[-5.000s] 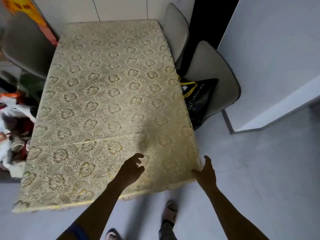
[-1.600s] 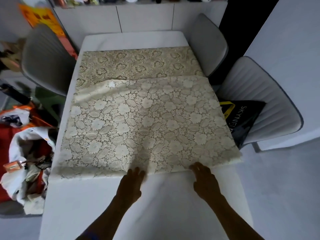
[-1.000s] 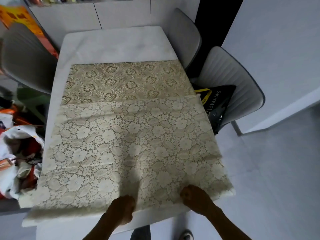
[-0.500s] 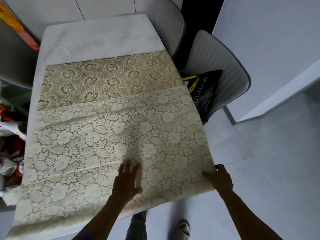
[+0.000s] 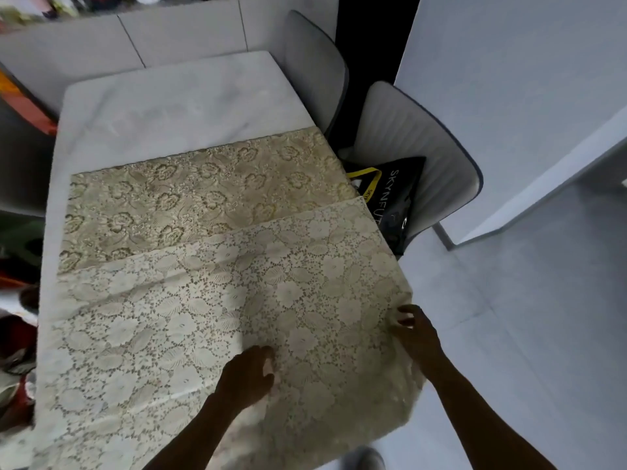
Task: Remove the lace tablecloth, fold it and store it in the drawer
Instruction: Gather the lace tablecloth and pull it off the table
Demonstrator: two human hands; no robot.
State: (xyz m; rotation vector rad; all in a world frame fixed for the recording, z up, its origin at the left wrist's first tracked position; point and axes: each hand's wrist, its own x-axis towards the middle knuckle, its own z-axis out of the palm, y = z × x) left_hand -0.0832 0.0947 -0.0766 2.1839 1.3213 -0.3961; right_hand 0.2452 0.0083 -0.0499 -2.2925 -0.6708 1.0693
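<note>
The cream lace tablecloth (image 5: pixel 210 300) lies on the white table (image 5: pixel 176 106), folded over itself: a paler upper layer covers the near part and a golden patterned strip shows beyond it. My left hand (image 5: pixel 249 378) rests on the near middle of the upper layer, fingers curled and pinching the lace. My right hand (image 5: pixel 415 334) grips the cloth's right edge where it hangs over the table side. No drawer is in view.
Two grey chairs (image 5: pixel 420 154) stand along the table's right side, the nearer one holding a black bag (image 5: pixel 397 195). A cluttered pile (image 5: pixel 13 351) sits left of the table. White cabinets (image 5: pixel 169 32) run behind. Grey floor lies to the right.
The cloth went from spread flat to folded over itself. In the last half second my left hand curled onto the lace and my right hand moved up along the right edge.
</note>
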